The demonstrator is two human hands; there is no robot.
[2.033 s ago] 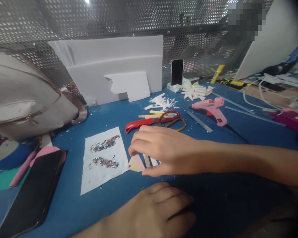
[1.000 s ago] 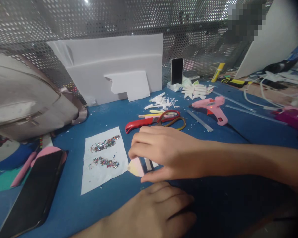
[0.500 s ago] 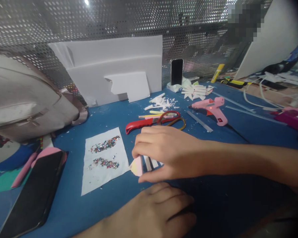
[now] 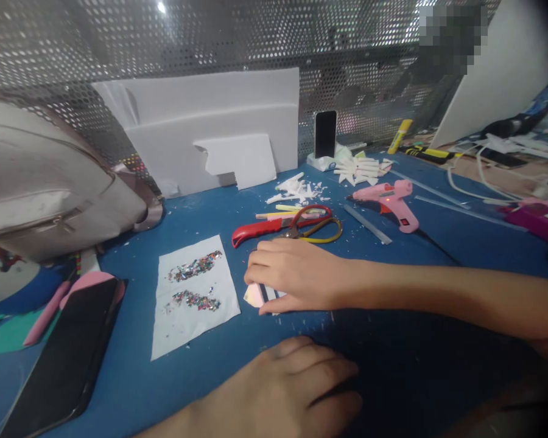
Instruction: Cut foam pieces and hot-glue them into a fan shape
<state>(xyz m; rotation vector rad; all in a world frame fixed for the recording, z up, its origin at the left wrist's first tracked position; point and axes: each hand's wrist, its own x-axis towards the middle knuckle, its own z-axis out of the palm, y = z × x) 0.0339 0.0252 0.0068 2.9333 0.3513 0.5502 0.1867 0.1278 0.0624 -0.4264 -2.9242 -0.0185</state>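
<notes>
My right hand [image 4: 296, 274] is closed over an eraser [image 4: 255, 295] with a pale pinkish worn end and a black-and-white striped sleeve, pressed down on the blue table. Most of the eraser is hidden under the palm. Faint white marks lie on the table just below the hand. My left hand [image 4: 296, 386] rests palm down nearer to me, fingers loosely bent and slightly apart, with nothing seen in it. Left of the eraser lies a white paper sheet [image 4: 164, 334] bearing two heaps of colourful glitter flakes [image 4: 196, 266].
Behind the right hand are red-handled scissors [image 4: 319, 234] and a red cutter [image 4: 258, 231]. A pink glue gun [image 4: 395, 201], glue sticks [image 4: 368, 224] and white scraps [image 4: 296, 190] lie beyond. A black phone [image 4: 68, 359] and a backpack [image 4: 59, 176] are at left.
My right hand has lowered and flattened over the eraser, covering more of it. The eraser end has moved slightly right and up. My left hand has stayed put.
</notes>
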